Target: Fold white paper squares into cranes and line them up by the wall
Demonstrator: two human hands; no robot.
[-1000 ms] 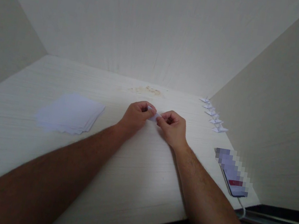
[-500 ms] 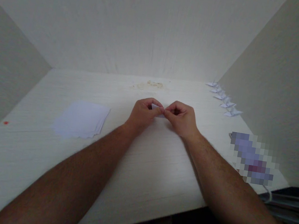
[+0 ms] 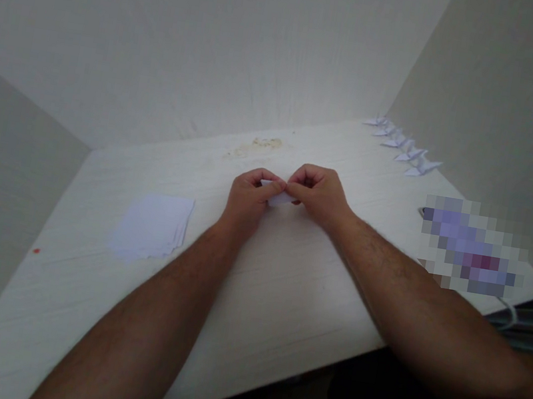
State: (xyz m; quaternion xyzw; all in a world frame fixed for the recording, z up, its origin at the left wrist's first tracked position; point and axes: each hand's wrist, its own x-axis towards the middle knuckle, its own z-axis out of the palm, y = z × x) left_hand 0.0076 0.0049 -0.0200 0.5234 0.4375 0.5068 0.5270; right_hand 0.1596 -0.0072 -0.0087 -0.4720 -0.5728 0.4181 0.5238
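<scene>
Between my two hands, over the middle of the white table, is a small piece of folded white paper. My left hand pinches its left part between thumb and fingers. From the other side, my right hand grips the paper's right part, its thumb close to the left thumb at the top edge. Fingers cover much of the paper, so its full shape is hidden.
A stack of white paper sheets lies to the left. Several folded paper cranes stand in a row along the right wall. A blurred-out object with a cable sits at the right. Walls enclose the table's back and sides.
My view has tilted, so the table appears rotated. Both hands still hold the paper; more of its lower part shows between them now.
</scene>
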